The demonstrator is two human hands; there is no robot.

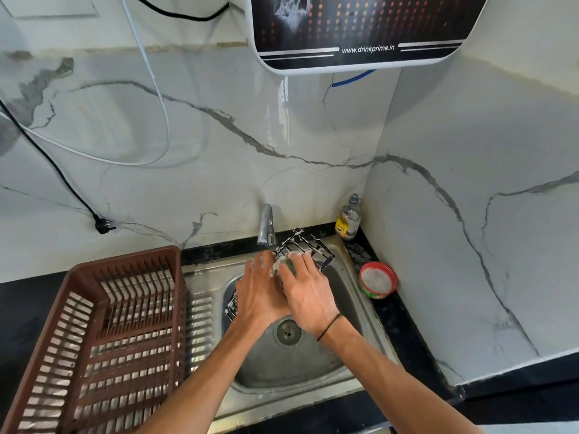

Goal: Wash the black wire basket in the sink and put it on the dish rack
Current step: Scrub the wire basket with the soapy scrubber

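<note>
Black wire, streaked with white suds, forms the basket held over the stainless steel sink, just below the chrome tap. Its far end juts out beyond the fingers toward the back right corner of the basin, and another bit of its wire frame shows at the left edge of the bowl beside the left wrist. The left hand lies over the near part of the basket with its fingers laid along the wire; whether they curl under to grip it cannot be told from this angle. The right hand crosses over next to the left one, the two touching, and its fingers press a green soapy scrub pad against the top of the basket. A thin black band circles the right wrist. The round drain shows in the basin floor between the two forearms.

Left of the sink, a brown plastic dish rack sits on the dark counter, touching the ribbed drainboard. On the right counter edge, a red-rimmed round tub of white dish soap stands near the corner, and a clear bottle with a yellow label stands behind it against the marbled wall. A water purifier hangs above, and a black plug dangles at the left.
</note>
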